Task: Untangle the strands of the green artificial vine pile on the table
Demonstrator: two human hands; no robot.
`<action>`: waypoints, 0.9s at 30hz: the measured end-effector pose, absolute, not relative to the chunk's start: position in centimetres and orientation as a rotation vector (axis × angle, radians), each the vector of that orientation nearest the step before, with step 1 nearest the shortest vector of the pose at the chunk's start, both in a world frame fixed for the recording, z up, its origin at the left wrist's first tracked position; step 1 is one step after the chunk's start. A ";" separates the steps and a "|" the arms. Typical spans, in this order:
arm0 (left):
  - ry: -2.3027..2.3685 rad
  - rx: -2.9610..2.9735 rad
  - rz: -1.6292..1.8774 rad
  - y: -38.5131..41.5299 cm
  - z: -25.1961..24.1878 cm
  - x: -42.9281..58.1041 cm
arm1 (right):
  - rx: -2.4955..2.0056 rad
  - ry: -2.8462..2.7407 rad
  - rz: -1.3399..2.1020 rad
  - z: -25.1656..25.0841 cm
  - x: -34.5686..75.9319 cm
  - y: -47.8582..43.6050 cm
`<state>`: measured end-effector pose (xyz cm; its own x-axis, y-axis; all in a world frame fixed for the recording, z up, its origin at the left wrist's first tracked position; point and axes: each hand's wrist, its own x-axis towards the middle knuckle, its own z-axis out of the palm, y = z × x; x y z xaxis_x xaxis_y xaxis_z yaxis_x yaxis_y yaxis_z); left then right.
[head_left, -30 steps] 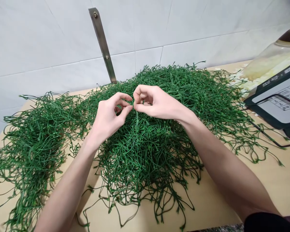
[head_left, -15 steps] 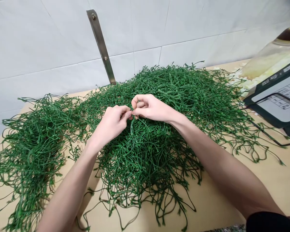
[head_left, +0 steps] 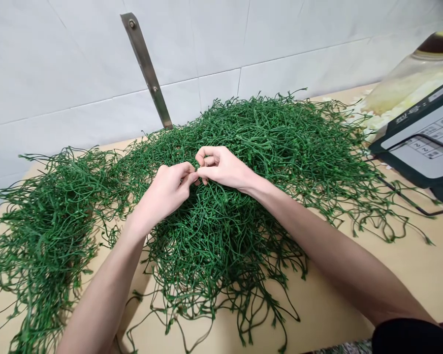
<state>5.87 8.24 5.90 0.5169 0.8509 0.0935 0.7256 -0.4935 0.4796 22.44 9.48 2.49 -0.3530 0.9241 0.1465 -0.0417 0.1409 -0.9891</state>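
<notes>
A big tangled heap of thin green plastic strands (head_left: 266,147) covers the middle of a tan table (head_left: 409,265). A smaller heap of the same strands (head_left: 47,231) lies at the left. My left hand (head_left: 168,189) and my right hand (head_left: 221,167) meet over the middle of the big heap, fingertips touching. Both hands pinch a green strand between thumb and forefinger. The other fingers of each hand are curled in.
A white tiled wall (head_left: 299,44) runs behind the table, with a slanted metal bracket (head_left: 145,69) fixed to it. At the right edge stands a dark scale with a keypad (head_left: 424,142), a black cable (head_left: 409,199), and a clear bag of pale pieces (head_left: 409,88).
Both hands have dropped lower onto the heap and closed together. The left fingers, spread a second ago, now pinch against the right fingertips.
</notes>
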 end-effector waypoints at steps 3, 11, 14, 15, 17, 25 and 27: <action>1.252 2.344 0.472 8.5 5.9 5.7 | -0.764 -1.562 1.424 2.2 22.9 9.7; 1.285 2.294 0.417 8.4 6.8 5.3 | -0.663 -1.652 1.360 2.9 24.3 10.3; 1.314 2.271 0.453 8.4 7.1 5.3 | -0.759 -1.632 1.194 3.8 24.6 10.3; 1.328 2.261 0.482 8.4 7.1 5.3 | -0.788 -1.643 1.110 4.2 24.7 10.2; 1.340 2.238 0.568 8.4 7.2 5.3 | -0.841 -1.726 0.937 4.8 25.0 9.9; 1.242 2.048 0.804 8.0 7.4 5.2 | -0.779 -2.136 0.478 5.8 25.0 8.5; 1.232 2.012 0.856 8.0 7.4 5.2 | -0.826 -2.127 0.505 5.8 24.9 8.5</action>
<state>5.15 7.99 7.41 0.3545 0.9125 0.2040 0.5097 -0.3715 0.7760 24.86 8.50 5.77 -0.4816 0.7008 0.5263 0.3892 0.7091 -0.5880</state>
